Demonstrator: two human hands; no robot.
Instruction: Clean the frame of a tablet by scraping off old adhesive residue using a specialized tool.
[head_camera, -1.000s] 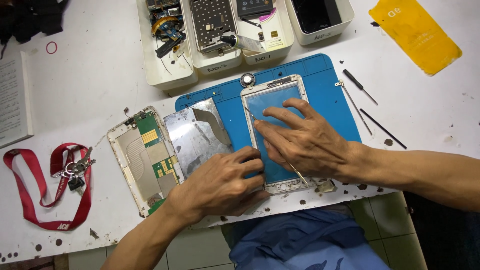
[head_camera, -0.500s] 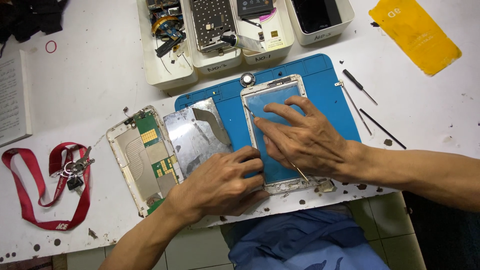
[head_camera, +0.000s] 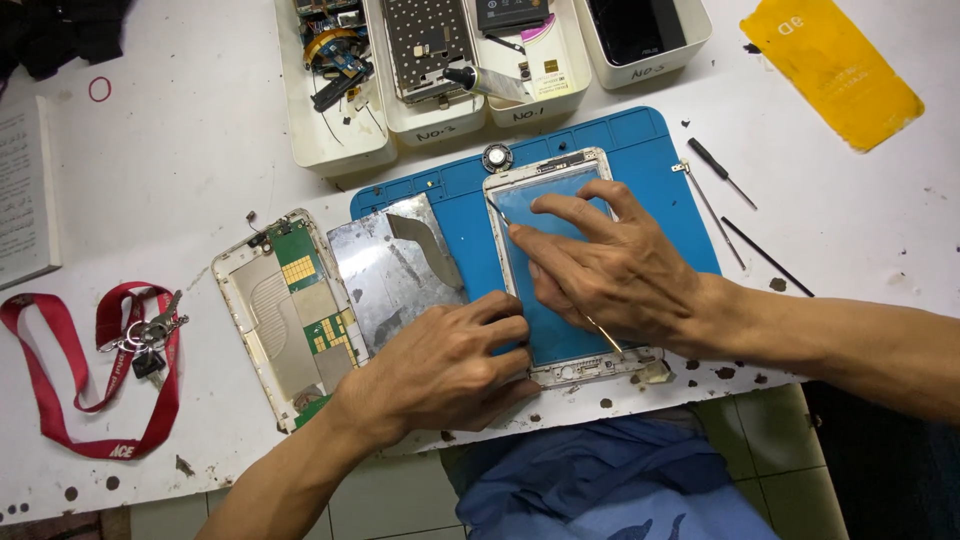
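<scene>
Blue silicone work mat (head_camera: 660, 140) lies on the white worktop (head_camera: 180, 190), and on it rests the white tablet frame (head_camera: 560, 365) with its glass panel face up. Compared with 1 second earlier, the change is small: the right hand (head_camera: 620, 275) has kept its place on the panel, and its fingers have shifted only slightly along the left edge of the frame. That hand is closed on a thin metal pry tool (head_camera: 604, 331), whose tip (head_camera: 497, 212) sits near the upper left part of the frame. The left hand (head_camera: 445, 365) stays pressed flat, fingers together, on the lower left corner of the frame, holding nothing. My judgement: the tool is working the same edge, and the seam there is not yet free.

Beside the frame, partly on the mat, lies a metal shield plate (head_camera: 385, 275), and left of it the rear housing (head_camera: 275, 320) with green circuit boards exposed.

Surface and room:
1. 4 white parts trays (head_camera: 335, 150) stand along the far edge, holding boards and cables.
2. 2 slim screwdrivers (head_camera: 725, 175) lie right of the mat.
3. A yellow film sheet (head_camera: 835, 65) lies at the far right.
4. A red lanyard with keys (head_camera: 95, 370) lies at the left.
5. Dark spots mark the worktop's near edge; tiled floor (head_camera: 400, 500) shows below.
</scene>
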